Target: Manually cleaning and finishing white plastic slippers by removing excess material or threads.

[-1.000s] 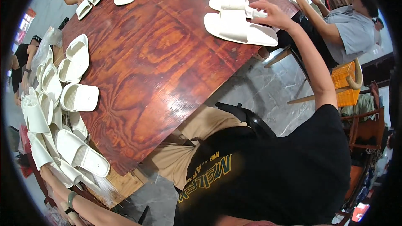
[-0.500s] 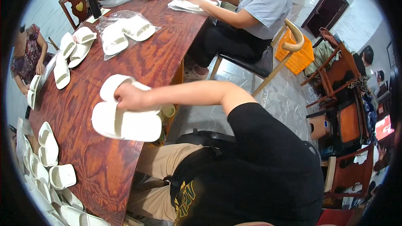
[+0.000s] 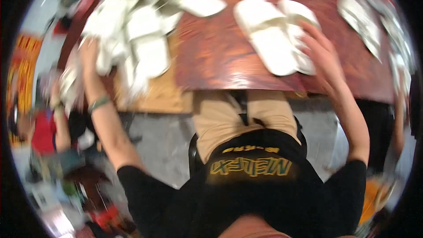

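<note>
Two white slide slippers [image 3: 271,39] lie side by side on the brown wooden table [image 3: 211,57] in front of me. My right hand [image 3: 324,55] is beside the right slipper of the pair, its fingers stretched out and apart, overlapping that slipper's edge in the picture. Out to the left, my left hand [image 3: 90,50] reaches into a heap of white slippers [image 3: 147,44]. Motion smears its fingers, so whether they grip a slipper cannot be seen. A greenish bracelet [image 3: 98,103] circles my left wrist.
More slippers [image 3: 358,22] lie at the table's right, some seemingly in clear plastic. A lighter wooden surface [image 3: 161,94] adjoins the table at left. Another person in red [image 3: 44,132] is at far left, and another person's arm [image 3: 398,119] shows at far right.
My view has swung left and down. My right hand held the slipper pair over the table; now the pair lies on it and that hand is open. My left arm has come into view.
</note>
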The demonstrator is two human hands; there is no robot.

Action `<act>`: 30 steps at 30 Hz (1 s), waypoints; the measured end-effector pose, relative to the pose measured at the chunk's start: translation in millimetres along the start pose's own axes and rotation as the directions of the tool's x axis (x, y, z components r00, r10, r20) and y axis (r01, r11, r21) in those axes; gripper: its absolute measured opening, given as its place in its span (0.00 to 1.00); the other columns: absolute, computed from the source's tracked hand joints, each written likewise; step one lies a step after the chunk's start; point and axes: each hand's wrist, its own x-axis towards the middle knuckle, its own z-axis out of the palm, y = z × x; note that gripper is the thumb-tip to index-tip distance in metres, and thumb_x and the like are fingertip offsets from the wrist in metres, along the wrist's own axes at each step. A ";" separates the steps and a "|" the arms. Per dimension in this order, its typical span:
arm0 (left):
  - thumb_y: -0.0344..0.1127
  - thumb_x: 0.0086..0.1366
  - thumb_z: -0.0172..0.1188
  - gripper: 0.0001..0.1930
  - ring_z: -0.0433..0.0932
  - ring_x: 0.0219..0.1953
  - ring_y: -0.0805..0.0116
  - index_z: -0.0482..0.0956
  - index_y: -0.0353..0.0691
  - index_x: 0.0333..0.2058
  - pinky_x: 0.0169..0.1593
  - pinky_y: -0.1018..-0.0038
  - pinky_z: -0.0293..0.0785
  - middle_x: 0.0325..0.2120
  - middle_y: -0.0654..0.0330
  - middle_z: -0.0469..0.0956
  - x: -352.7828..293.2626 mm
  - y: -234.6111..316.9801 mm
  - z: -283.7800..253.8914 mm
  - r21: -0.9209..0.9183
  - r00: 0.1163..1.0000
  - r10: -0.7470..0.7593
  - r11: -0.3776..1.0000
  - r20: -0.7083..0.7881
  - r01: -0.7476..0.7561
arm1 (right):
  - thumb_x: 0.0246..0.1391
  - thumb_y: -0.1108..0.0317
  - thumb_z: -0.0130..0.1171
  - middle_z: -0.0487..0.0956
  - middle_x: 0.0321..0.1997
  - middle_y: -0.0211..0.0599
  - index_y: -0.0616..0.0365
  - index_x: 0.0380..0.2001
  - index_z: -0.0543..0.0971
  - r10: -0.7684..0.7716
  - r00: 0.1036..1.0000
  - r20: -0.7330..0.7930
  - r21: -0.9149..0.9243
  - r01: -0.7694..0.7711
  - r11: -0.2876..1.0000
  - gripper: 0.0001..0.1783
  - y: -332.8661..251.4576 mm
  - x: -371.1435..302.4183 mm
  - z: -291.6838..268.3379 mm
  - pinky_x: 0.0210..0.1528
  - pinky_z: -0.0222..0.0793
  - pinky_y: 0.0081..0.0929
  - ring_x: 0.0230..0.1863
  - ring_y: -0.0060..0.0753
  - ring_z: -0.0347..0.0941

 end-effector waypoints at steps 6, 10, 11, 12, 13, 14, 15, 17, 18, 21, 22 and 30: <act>0.42 0.67 0.48 0.20 0.75 0.37 0.73 0.74 0.28 0.44 0.42 0.79 0.70 0.36 0.57 0.79 -50.4 71.4 -67.1 -0.449 0.994 -0.079 0.893 -0.076 0.037 | 0.62 0.49 0.29 0.70 0.38 0.48 0.66 0.44 0.71 -0.348 0.393 0.851 0.439 -0.169 0.882 0.30 -74.2 -91.4 65.7 0.42 0.66 0.31 0.37 0.38 0.70; 0.39 0.68 0.47 0.19 0.73 0.37 0.78 0.71 0.28 0.49 0.41 0.82 0.69 0.39 0.61 0.76 -91.2 163.5 -85.0 -0.714 0.998 -0.063 0.697 0.028 0.064 | 0.61 0.49 0.32 0.71 0.37 0.47 0.65 0.42 0.71 -0.236 0.577 0.782 0.430 -0.225 0.874 0.28 -67.1 -105.1 48.2 0.43 0.65 0.34 0.38 0.38 0.69; 0.39 0.67 0.46 0.20 0.71 0.48 0.74 0.70 0.30 0.51 0.51 0.79 0.64 0.48 0.54 0.73 -80.3 156.6 -92.9 -0.663 0.990 0.137 0.745 0.036 -0.079 | 0.61 0.49 0.32 0.71 0.36 0.46 0.64 0.41 0.71 -0.244 0.584 0.774 0.444 -0.226 0.867 0.28 -74.2 -109.2 49.7 0.44 0.64 0.35 0.38 0.38 0.68; 0.40 0.66 0.47 0.21 0.67 0.54 0.71 0.70 0.31 0.52 0.55 0.78 0.61 0.53 0.53 0.69 -81.8 170.6 -88.7 -0.490 0.961 0.275 0.843 0.036 -0.223 | 0.60 0.49 0.33 0.71 0.36 0.46 0.64 0.41 0.71 -0.239 0.582 0.777 0.436 -0.224 0.872 0.27 -76.2 -105.4 48.4 0.44 0.64 0.36 0.38 0.38 0.68; 0.41 0.66 0.48 0.21 0.68 0.53 0.72 0.70 0.33 0.53 0.54 0.80 0.62 0.52 0.57 0.71 -92.5 212.9 -74.8 -0.578 0.979 0.202 0.799 -0.006 -0.168 | 0.60 0.49 0.34 0.71 0.36 0.45 0.63 0.40 0.70 -0.219 0.592 0.776 0.424 -0.231 0.876 0.27 -82.6 -104.1 45.7 0.44 0.63 0.37 0.39 0.38 0.68; 0.41 0.66 0.48 0.20 0.70 0.49 0.74 0.70 0.35 0.53 0.51 0.82 0.64 0.49 0.59 0.73 -99.3 223.7 -77.3 -0.465 0.983 0.142 0.882 0.117 -0.073 | 0.60 0.49 0.35 0.71 0.35 0.45 0.63 0.39 0.70 -0.208 0.579 0.788 0.412 -0.245 0.878 0.26 -82.0 -106.3 44.7 0.44 0.63 0.37 0.39 0.38 0.67; 0.43 0.67 0.47 0.21 0.74 0.44 0.72 0.71 0.34 0.52 0.47 0.79 0.67 0.45 0.59 0.77 -98.2 223.0 -52.9 -0.482 0.943 0.326 0.838 0.064 -0.257 | 0.59 0.49 0.35 0.71 0.35 0.45 0.62 0.38 0.70 -0.181 0.590 0.787 0.386 -0.241 0.890 0.25 -81.1 -105.5 48.2 0.45 0.63 0.38 0.39 0.39 0.67; 0.41 0.69 0.42 0.22 0.70 0.49 0.67 0.66 0.30 0.53 0.50 0.76 0.66 0.49 0.52 0.73 -121.3 262.2 -43.0 -0.536 0.935 0.240 0.842 0.262 -0.066 | 0.59 0.49 0.37 0.71 0.34 0.44 0.61 0.37 0.70 -0.145 0.574 0.806 0.341 -0.250 0.906 0.24 -90.0 -106.3 48.4 0.45 0.62 0.40 0.39 0.39 0.66; 0.40 0.69 0.42 0.22 0.68 0.55 0.58 0.67 0.25 0.51 0.58 0.73 0.60 0.50 0.46 0.71 -125.1 265.3 -35.6 -0.543 0.909 0.324 0.828 0.261 -0.139 | 0.59 0.49 0.38 0.71 0.34 0.44 0.61 0.36 0.70 -0.130 0.575 0.808 0.318 -0.240 0.917 0.24 -97.3 -108.3 47.9 0.46 0.62 0.41 0.40 0.39 0.66; 0.44 0.68 0.43 0.21 0.76 0.43 0.59 0.70 0.35 0.51 0.48 0.69 0.69 0.42 0.49 0.77 -142.8 269.2 -20.5 -0.420 0.851 0.392 0.877 0.349 -0.232 | 0.58 0.49 0.40 0.71 0.33 0.42 0.59 0.34 0.70 -0.084 0.590 0.803 0.253 -0.210 0.944 0.23 -114.9 -120.0 48.2 0.47 0.61 0.44 0.40 0.39 0.65; 0.42 0.67 0.44 0.18 0.76 0.43 0.53 0.72 0.36 0.48 0.47 0.68 0.70 0.41 0.47 0.75 -143.5 267.3 -9.3 -0.443 0.819 0.505 0.821 0.273 -0.359 | 0.58 0.49 0.41 0.71 0.33 0.42 0.59 0.33 0.70 -0.082 0.596 0.799 0.239 -0.190 0.952 0.22 -120.1 -123.9 48.5 0.47 0.60 0.45 0.40 0.39 0.65; 0.40 0.65 0.43 0.13 0.75 0.27 0.43 0.68 0.35 0.34 0.32 0.51 0.69 0.20 0.44 0.75 -171.4 315.4 -15.8 -0.598 0.717 0.532 0.777 0.452 -0.199 | 0.55 0.48 0.47 0.71 0.30 0.39 0.55 0.28 0.69 -0.159 0.690 0.706 0.187 0.035 0.982 0.20 -155.8 -156.2 33.1 0.49 0.57 0.52 0.42 0.40 0.62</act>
